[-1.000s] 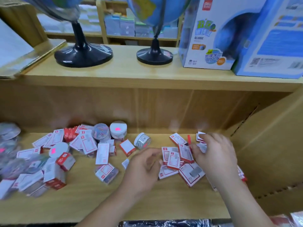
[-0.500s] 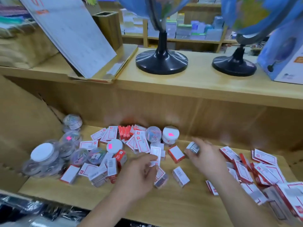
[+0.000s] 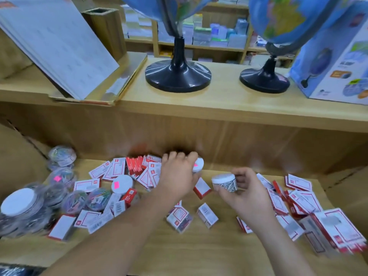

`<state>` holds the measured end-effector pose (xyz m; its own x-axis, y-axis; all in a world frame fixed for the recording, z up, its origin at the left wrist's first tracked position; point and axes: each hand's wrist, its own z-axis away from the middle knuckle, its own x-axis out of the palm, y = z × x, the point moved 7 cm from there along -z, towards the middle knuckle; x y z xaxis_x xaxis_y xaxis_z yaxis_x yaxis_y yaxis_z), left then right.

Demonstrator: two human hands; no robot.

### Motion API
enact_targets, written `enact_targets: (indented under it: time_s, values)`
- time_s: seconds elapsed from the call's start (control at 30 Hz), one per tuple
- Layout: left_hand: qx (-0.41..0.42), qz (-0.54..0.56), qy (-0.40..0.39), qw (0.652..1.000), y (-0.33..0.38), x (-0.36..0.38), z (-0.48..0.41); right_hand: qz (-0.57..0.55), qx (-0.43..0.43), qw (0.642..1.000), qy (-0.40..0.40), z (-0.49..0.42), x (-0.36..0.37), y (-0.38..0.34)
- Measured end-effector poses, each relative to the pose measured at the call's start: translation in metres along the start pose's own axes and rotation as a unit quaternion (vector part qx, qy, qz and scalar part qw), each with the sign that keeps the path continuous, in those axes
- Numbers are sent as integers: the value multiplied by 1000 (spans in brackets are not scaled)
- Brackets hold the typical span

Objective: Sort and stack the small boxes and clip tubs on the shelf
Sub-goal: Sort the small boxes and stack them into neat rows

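sorting step: right grip pinches a white-lid clip tub just above the shelf, left grip curls over another tub at the back, can't tell if grasped; next prob. stack both w/ the tubs at left.

A: L hand?
B: Arm stretched fwd, palm down, fingers curled over back tub.
A: R hand?
B: Nearer, to its right, thumb & fingers pinch a small tub. Both forearms bare.

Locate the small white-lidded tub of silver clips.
Head view, right of centre: the right hand holds the tub over the shelf, beside a red-and-white box.
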<state>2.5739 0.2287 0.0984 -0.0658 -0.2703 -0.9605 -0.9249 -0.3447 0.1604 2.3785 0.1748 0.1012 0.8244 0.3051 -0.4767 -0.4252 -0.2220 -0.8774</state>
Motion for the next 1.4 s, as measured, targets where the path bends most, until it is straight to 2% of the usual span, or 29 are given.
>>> enact_targets:
  time_s: [0.17,0.33,0.53,0.67,0.87,1.0,1.13,1.3,1.4]
  values:
    - [26,166,99,981,3,-38,18,-36,-15,999,1,7,-8,-16]
    - [-52,262,145,953,-47,-73,86,-54,-70,995,-50,10,24,-63]
    - [-200,265,187,924,-128,-97,175,-72,-146,972,-171,29,123,-131]
    - [-253,239,206,915,-182,-115,212,-65,-166,957,-230,40,188,-160]
    - [-276,124,243,922,-256,-151,228,-19,-179,947,-264,34,269,-195]
    - [-318,94,201,922,-291,-141,234,-10,-206,935,-288,32,324,-216]
    - [-324,92,160,928,-301,-128,240,24,-220,920,-323,40,377,-214]
    - [-317,64,173,930,-300,-136,243,30,-245,921,-302,46,405,-208]
    - [-267,47,207,940,-283,-147,242,51,-249,916,-310,42,405,-206]
